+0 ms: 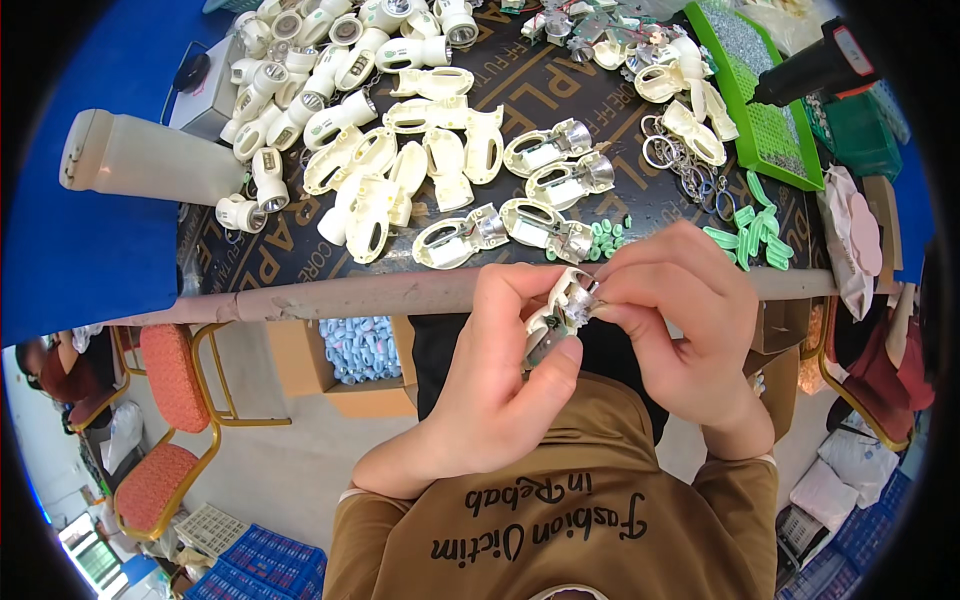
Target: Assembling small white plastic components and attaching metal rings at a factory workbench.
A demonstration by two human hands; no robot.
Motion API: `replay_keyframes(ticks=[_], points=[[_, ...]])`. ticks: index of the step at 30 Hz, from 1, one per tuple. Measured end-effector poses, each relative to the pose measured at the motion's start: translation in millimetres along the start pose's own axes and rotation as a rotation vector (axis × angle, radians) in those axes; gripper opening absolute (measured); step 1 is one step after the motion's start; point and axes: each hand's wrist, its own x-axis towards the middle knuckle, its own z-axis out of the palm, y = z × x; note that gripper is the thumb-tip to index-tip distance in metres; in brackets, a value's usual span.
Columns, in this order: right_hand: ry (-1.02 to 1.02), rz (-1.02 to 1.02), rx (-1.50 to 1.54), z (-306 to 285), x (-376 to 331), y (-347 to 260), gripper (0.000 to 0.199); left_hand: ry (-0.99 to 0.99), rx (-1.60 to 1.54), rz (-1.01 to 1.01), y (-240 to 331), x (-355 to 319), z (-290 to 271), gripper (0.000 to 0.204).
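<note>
Just in front of the table edge, my left hand (495, 375) is closed around a small cream flashlight housing (561, 290) with its inner parts exposed. The fingertips of my right hand (685, 320) pinch the silver reflector (578, 301) at that housing's end; whether they also hold a smaller part is hidden. Beyond my hands lie several open half-shells with silver reflectors, such as one half-shell (460, 238). Cream empty shells (370, 190) are heaped behind them to the left. Small green caps (605, 240) and longer green plastic pieces (755, 235) lie near the edge on the right.
Finished-looking flashlights (340, 118) pile up at the back left, beside a translucent bottle (150, 160). Key rings (690, 165) and a green tray (775, 140) are on the right, with a black electric screwdriver (815, 68) over the tray. A box of blue parts (360, 350) stands below.
</note>
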Motion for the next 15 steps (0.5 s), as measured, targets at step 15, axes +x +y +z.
replay_keyframes(ticks=[15], points=[[0.014,0.179,0.215,5.3,-7.9,0.3,0.014,-0.007,-0.029,0.072,-11.4,4.5,-1.8,0.030]])
